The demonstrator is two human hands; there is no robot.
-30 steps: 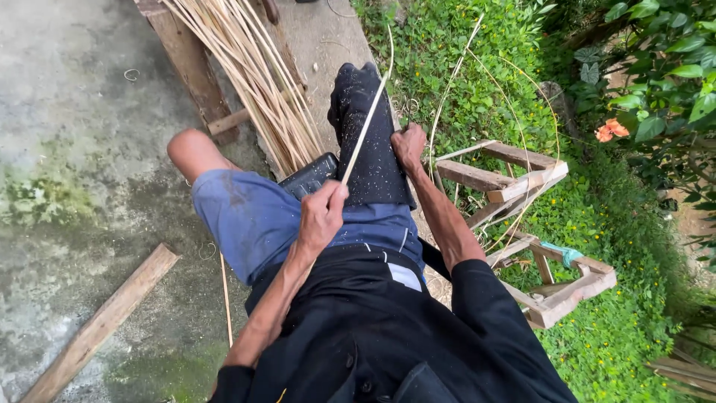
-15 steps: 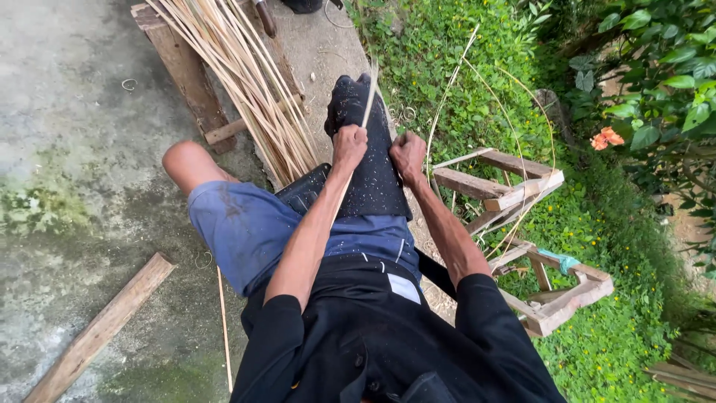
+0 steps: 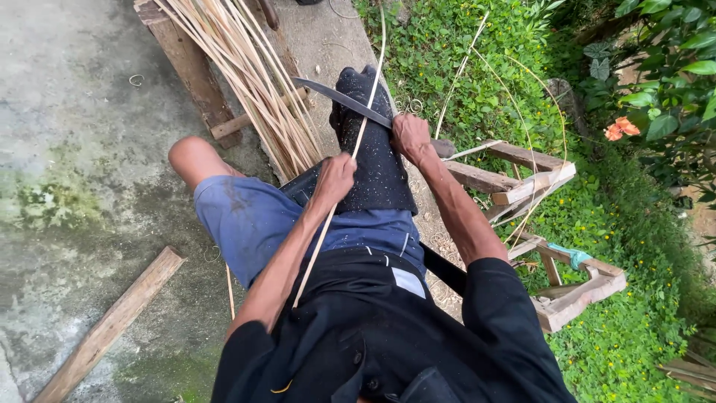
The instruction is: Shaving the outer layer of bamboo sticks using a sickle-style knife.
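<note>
My left hand (image 3: 334, 177) grips a long thin bamboo strip (image 3: 367, 104) that runs from my lap up past my knee. My right hand (image 3: 410, 136) holds a curved dark knife (image 3: 339, 97), its blade laid across the strip over a dark speckled cloth pad (image 3: 373, 160) on my right knee. I sit in blue shorts and a black shirt. A bundle of pale bamboo strips (image 3: 242, 71) leans beside my left knee.
A wooden bench (image 3: 186, 67) carries the bundle at upper left. A wooden plank (image 3: 112, 325) lies on mossy concrete at lower left. A wooden frame (image 3: 552, 224) sits in green plants on the right, with loose strips arching over it and an orange flower (image 3: 623, 128).
My left hand slid up the strip to the knee, then came back toward my lap. The knife blade now shows across the strip, held by my right hand.
</note>
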